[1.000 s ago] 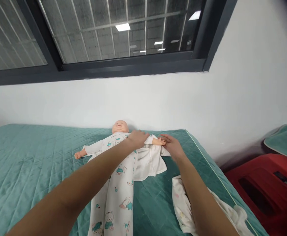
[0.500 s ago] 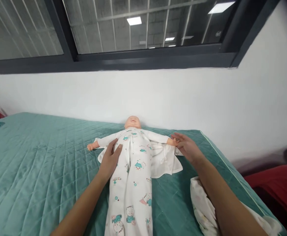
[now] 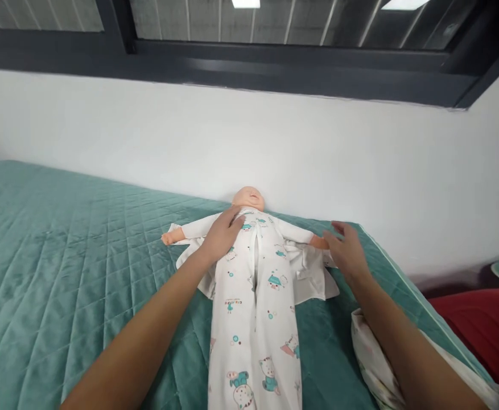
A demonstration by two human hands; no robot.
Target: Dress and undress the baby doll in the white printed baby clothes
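A baby doll [image 3: 249, 198] lies on its back with both arms stretched out sideways. Its white outfit [image 3: 255, 307] carries teal and pink cartoon prints. Beneath the doll's arms a white garment [image 3: 311, 282] is spread out. My left hand [image 3: 222, 236] rests on the doll's upper chest near one shoulder, fingers extended and the thumb apart. On the other side, my right hand [image 3: 349, 250] is open at the doll's hand [image 3: 318, 242], its fingertips touching or very close to it.
A green quilted cover [image 3: 82, 273] lies under the doll, against a white wall [image 3: 155, 136]. A crumpled white printed cloth [image 3: 375, 353] lies beneath my right forearm. A red object [image 3: 475, 319] stands beyond the right edge. Above is a dark window frame [image 3: 240, 68].
My left hand has moved up the doll's torso to its upper chest. My right hand stays by the doll's hand, its fingers now more raised. The camera view has shifted.
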